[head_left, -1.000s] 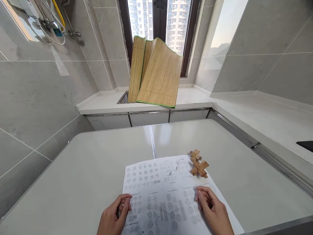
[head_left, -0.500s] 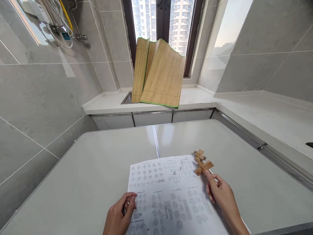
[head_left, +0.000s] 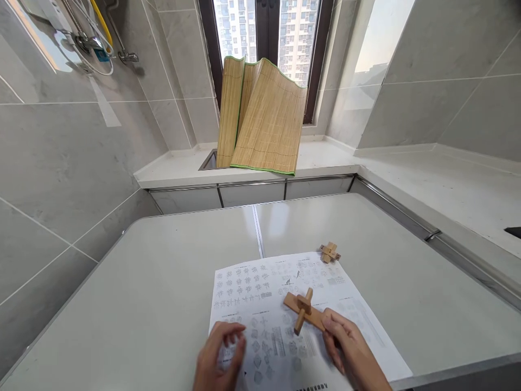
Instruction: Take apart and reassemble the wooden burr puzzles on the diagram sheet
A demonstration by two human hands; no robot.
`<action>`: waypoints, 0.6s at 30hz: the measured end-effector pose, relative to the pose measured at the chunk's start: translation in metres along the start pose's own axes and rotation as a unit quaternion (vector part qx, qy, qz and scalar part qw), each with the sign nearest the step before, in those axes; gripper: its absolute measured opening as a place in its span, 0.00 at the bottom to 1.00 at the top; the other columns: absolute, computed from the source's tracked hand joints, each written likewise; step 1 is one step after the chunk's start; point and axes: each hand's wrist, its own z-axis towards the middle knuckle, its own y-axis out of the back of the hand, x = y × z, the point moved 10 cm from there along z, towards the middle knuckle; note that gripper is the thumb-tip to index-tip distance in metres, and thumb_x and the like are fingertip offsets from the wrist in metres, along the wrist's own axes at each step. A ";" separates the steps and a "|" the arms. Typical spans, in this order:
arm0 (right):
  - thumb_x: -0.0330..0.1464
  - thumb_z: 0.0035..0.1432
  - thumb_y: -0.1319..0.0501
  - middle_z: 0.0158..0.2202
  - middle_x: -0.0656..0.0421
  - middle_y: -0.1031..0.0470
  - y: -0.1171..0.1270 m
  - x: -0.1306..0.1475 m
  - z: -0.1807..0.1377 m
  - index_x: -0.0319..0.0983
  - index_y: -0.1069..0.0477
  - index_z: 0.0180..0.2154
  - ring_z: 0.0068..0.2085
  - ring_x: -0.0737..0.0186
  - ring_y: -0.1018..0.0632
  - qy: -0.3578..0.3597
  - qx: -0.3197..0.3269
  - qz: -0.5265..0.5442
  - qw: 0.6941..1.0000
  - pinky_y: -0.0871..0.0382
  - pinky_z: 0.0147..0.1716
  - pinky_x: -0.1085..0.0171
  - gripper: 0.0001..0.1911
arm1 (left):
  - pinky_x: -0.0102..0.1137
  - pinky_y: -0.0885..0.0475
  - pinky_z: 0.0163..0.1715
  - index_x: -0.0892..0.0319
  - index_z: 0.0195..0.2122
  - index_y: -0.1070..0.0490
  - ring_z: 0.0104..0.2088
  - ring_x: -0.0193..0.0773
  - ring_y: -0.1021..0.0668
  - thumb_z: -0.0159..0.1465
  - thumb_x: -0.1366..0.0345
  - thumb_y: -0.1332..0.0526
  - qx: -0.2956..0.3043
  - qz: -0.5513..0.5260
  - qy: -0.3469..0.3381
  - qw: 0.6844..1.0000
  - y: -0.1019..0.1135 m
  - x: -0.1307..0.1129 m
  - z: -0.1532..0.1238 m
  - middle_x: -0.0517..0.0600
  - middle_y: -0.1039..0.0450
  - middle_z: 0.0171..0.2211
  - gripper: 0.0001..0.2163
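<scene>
My right hand (head_left: 350, 345) pinches one end of a wooden interlocking puzzle (head_left: 303, 310), a flat bar crossed by a thin rod with a small block at the crossing. It is held above a printed instruction sheet (head_left: 240, 296) that shows rows of small grey diagrams. Over the lower left of the sheet is my left hand (head_left: 222, 353), with thumb and fingers curved apart and nothing between them. A second small wooden puzzle (head_left: 329, 252), cross-shaped with marked ends, rests by the sheet's upper right corner.
The sheet lies on a pale table (head_left: 163, 293) with a seam down its middle. Behind stands a white counter (head_left: 321, 155) with a folded bamboo mat (head_left: 271, 117) leaning over a sink (head_left: 209, 161). Grey tiled walls (head_left: 61, 174) rise on both sides.
My right hand has brought the bar-and-rod puzzle left and nearer, away from the cross-shaped one, which stays behind. My left hand has moved right over the sheet and its fingers have spread.
</scene>
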 end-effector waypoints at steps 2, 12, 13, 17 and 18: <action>0.57 0.64 0.43 0.11 0.69 0.42 -0.019 -0.001 -0.008 0.44 0.40 0.24 0.16 0.69 0.44 -0.016 0.046 0.038 0.998 0.48 0.20 0.68 0.28 | 0.42 0.25 0.52 0.54 0.52 0.24 0.50 0.53 0.22 0.61 0.48 0.31 0.074 -0.035 -0.046 0.996 -0.027 -0.017 -0.001 0.57 0.24 0.51 0.22; 0.54 0.59 0.36 0.09 0.72 0.49 -0.066 -0.001 -0.026 0.42 0.38 0.23 0.13 0.73 0.51 -0.044 0.209 0.189 0.958 0.59 0.16 0.69 0.26 | 0.51 0.34 0.64 0.46 0.72 0.48 0.63 0.59 0.28 0.46 0.57 0.20 0.290 -0.189 -0.119 0.931 -0.096 -0.046 -0.006 0.58 0.32 0.65 0.55; 0.54 0.59 0.37 0.09 0.72 0.48 -0.065 -0.001 -0.025 0.42 0.38 0.24 0.13 0.73 0.50 -0.040 0.204 0.190 0.960 0.58 0.16 0.69 0.26 | 0.50 0.34 0.65 0.45 0.72 0.48 0.63 0.58 0.28 0.47 0.59 0.20 0.280 -0.187 -0.111 0.935 -0.094 -0.047 -0.006 0.57 0.32 0.65 0.54; 0.54 0.65 0.40 0.15 0.69 0.37 -0.056 0.001 -0.015 0.40 0.33 0.32 0.16 0.71 0.39 -0.011 0.152 0.117 0.981 0.46 0.20 0.69 0.24 | 0.49 0.32 0.64 0.44 0.70 0.43 0.61 0.56 0.27 0.45 0.67 0.21 0.219 -0.135 -0.082 0.963 -0.084 -0.047 -0.001 0.54 0.32 0.65 0.52; 0.55 0.66 0.41 0.17 0.68 0.35 -0.054 0.002 -0.012 0.40 0.32 0.35 0.17 0.70 0.37 -0.005 0.142 0.095 0.985 0.44 0.21 0.69 0.24 | 0.48 0.31 0.63 0.44 0.69 0.42 0.60 0.55 0.26 0.44 0.68 0.21 0.206 -0.120 -0.082 0.968 -0.083 -0.048 0.001 0.54 0.31 0.64 0.52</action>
